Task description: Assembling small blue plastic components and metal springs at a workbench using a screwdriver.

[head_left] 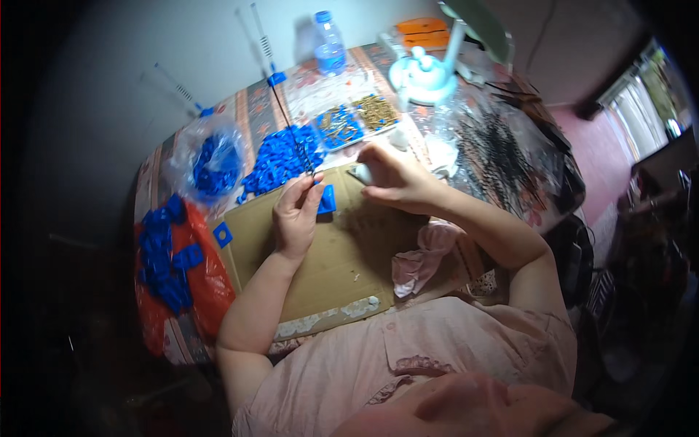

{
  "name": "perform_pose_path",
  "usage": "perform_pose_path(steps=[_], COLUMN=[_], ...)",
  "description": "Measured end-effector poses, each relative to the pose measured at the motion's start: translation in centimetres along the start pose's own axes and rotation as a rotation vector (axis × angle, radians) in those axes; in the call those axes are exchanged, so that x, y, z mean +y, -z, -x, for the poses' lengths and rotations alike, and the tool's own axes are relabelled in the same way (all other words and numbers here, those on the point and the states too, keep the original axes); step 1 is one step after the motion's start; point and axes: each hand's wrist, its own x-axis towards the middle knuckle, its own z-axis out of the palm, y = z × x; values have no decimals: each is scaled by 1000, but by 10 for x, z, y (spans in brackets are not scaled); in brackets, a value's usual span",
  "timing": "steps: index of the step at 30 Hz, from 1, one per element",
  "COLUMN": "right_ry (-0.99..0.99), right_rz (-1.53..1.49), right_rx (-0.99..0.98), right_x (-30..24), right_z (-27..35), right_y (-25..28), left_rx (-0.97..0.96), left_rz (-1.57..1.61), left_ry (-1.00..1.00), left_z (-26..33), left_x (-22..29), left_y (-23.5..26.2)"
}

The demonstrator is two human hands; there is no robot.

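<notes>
1. Head view: the left hand (295,213) is pinched narrow, thumb and fingers together on the near end of a thin black rod (286,120) with a coiled stretch just beyond the fingertips
2. The rod runs from that pinch away from the person and slightly leftward; its far end appears by the blue base of a farther upright stick (263,44), and I cannot tell whether they touch
3. Just right of the left fingertips is a blue piece (328,199); whether it is held or simply lies there is hidden by the thumb
4. The right hand (400,180) is to the right of the rod's near end, apart from it, its thumb and forefinger curved with a gap between their tips; a small whitish object (363,173) shows in that gap, and I cannot tell whether it is gripped
5. Beneath both hands lies a brown cardboard sheet (331,266)
6. Beyond the left hand is a heap of blue pieces (280,156), with a clear bag (233,135) of more to its left
7. Beyond the right hand, slightly left, are small gold-coloured parts (376,113)
8. To the right hand's right, past the wrist, is a pile of black rods (499,160); nearer the person, below that forearm, lies a pink cloth (416,266)
</notes>
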Motion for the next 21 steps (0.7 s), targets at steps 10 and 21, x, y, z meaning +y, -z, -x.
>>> perform_pose_path(steps=[10,21], right_ry=[41,-343], right_rz=[456,614], right_rx=[121,518], right_x=[-38,61], right_z=[46,92], right_y=[64,252], left_rx=[-126,-103], left_rz=[-132,-188], left_ry=[12,-22], left_z=[4,2], left_x=[18,18], left_y=[-7,-10])
